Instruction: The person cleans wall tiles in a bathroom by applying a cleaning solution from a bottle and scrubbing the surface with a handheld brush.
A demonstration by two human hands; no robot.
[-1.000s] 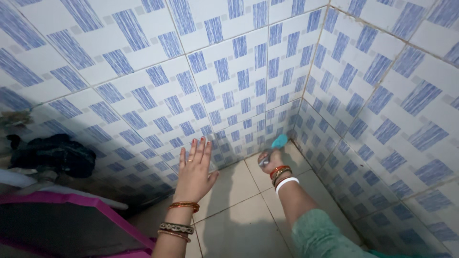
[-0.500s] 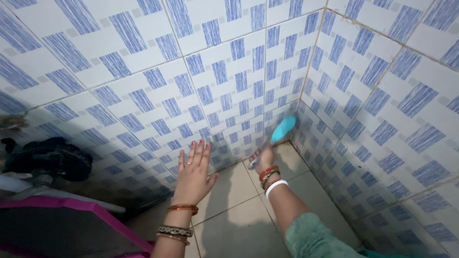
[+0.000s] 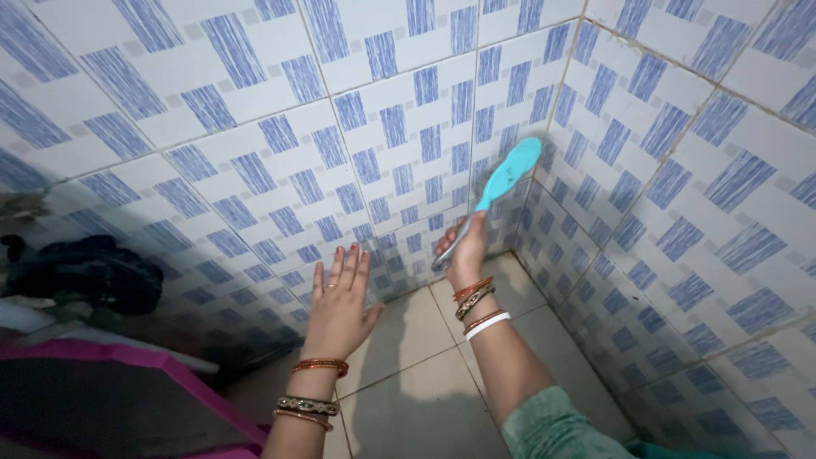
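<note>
The teal plastic brush with the long handle (image 3: 507, 176) is now seen higher up than half a second ago. Then, its head was low, near where the walls meet the floor. Now its head is lifted up against the blue and white tiled wall (image 3: 255, 127), close to the corner where the two walls meet. The right hand (image 3: 464, 246) has been raised along with it. The left hand (image 3: 338, 308) has stayed in nearly the same spot.

The brush handle is wrapped by the right hand's grip, with the fingers closed tight around the lower end of the handle. The brush is tilted, with its head up and to the right. Nothing is held by the left hand. Its fingers are spread wide and flat, and it is laid against the low part of the tiled wall.

One brush is seen. Two hands are seen, both the person's own. One ring is worn on the left hand. Three bangles are counted on the left wrist (image 3: 316, 387). Several bangles are worn on the right wrist (image 3: 478, 306), one of them white. One dark bundle of cloth (image 3: 85, 272) is seen at the far left, and one pink-edged thing (image 3: 127, 399) is seen below it. The pale tiled floor (image 3: 425, 399) is under both arms.
</note>
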